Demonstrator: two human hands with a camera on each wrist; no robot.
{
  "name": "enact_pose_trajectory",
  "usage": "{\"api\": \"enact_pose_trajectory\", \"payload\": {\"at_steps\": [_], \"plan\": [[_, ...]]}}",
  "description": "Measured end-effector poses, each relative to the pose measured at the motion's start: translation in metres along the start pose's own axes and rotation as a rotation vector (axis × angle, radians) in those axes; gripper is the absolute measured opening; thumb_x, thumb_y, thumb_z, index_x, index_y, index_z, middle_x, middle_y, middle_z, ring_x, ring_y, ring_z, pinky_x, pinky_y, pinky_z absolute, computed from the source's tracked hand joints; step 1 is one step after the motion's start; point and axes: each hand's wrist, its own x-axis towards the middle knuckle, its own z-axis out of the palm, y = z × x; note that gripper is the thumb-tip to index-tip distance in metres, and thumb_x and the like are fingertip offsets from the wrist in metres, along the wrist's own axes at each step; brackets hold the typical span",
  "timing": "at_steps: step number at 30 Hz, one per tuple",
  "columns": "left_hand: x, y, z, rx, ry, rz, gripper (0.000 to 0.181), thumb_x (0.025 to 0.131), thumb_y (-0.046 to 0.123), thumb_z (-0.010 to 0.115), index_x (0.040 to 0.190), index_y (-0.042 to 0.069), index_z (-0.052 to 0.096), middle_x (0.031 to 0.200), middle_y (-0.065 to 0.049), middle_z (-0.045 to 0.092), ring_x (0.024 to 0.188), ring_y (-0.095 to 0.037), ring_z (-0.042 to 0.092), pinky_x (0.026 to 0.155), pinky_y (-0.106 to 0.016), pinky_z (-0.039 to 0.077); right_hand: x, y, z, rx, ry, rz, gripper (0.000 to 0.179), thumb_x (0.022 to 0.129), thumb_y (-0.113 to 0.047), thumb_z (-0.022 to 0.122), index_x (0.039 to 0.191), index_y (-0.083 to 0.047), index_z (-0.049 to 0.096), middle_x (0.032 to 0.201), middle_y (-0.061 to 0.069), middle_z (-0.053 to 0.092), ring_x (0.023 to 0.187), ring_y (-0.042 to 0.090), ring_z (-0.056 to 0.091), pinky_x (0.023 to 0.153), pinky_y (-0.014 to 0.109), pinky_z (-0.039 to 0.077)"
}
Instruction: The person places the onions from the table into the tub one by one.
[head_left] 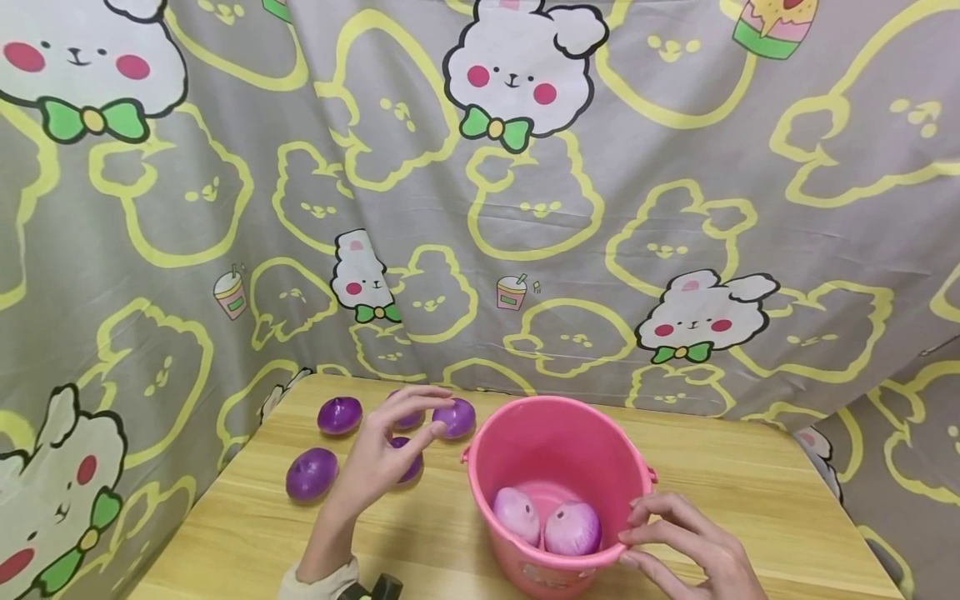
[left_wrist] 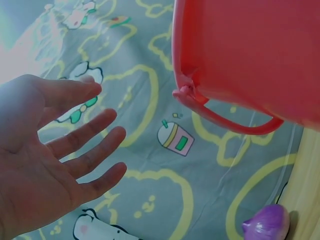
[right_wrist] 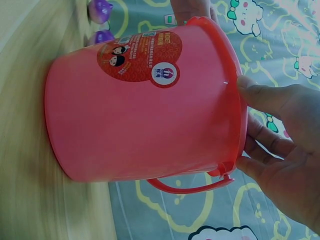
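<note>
A pink bucket [head_left: 558,450] stands upright on the table, with two pale purple onions [head_left: 572,527] lying at its bottom. At the bucket's near right rim, my right hand [head_left: 693,546] pinches the edge between fingers and thumb; the right wrist view also shows this right hand [right_wrist: 285,135] at the rim. My left hand [head_left: 386,450] is raised to the left of the bucket, over several darker purple onions [head_left: 312,474], and partly covers some of them. Its fingers are spread and loosely bent with nothing between them, as the left hand [left_wrist: 65,145] shows in the left wrist view.
The bucket's handle [left_wrist: 235,122] hangs down outside its wall. A red label [right_wrist: 140,57] is stuck on the bucket's side. Behind the wooden table [head_left: 735,483] hangs a grey curtain [head_left: 420,183] printed with cartoon rabbits, which also runs along the left and right sides.
</note>
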Motion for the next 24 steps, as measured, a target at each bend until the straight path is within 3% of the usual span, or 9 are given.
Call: {"api": "enact_pose_trajectory", "payload": {"at_steps": [9, 15, 24], "plan": [[0.000, -0.008, -0.002, 0.021, 0.003, -0.019, 0.027, 0.096, 0.010, 0.073, 0.122, 0.013, 0.074, 0.131, 0.001, 0.067, 0.128, -0.021, 0.058, 0.107, -0.040, 0.049, -0.001, 0.000, 0.000, -0.010, 0.006, -0.004, 0.052, 0.063, 0.005, 0.094, 0.098, -0.028, 0.076, 0.109, -0.007, 0.065, 0.095, 0.007, 0.064, 0.087, 0.012, 0.053], [0.000, -0.016, -0.003, 0.027, 0.005, -0.033, 0.028, 0.095, 0.009, 0.074, 0.121, 0.018, 0.074, 0.129, 0.007, 0.067, 0.126, -0.020, 0.059, 0.102, -0.040, 0.053, 0.000, -0.001, -0.001, -0.013, -0.002, 0.011, 0.053, 0.063, 0.006, 0.094, 0.098, -0.028, 0.076, 0.110, -0.008, 0.065, 0.095, 0.007, 0.065, 0.087, 0.012, 0.053], [-0.003, -0.030, -0.005, 0.014, -0.005, -0.049, 0.027, 0.095, 0.008, 0.073, 0.122, 0.015, 0.074, 0.129, -0.001, 0.068, 0.125, -0.023, 0.060, 0.103, -0.038, 0.052, 0.001, -0.002, -0.002, -0.016, -0.014, 0.040, 0.048, 0.066, 0.002, 0.094, 0.097, -0.029, 0.076, 0.110, -0.008, 0.066, 0.105, 0.010, 0.064, 0.090, 0.012, 0.052]]}}
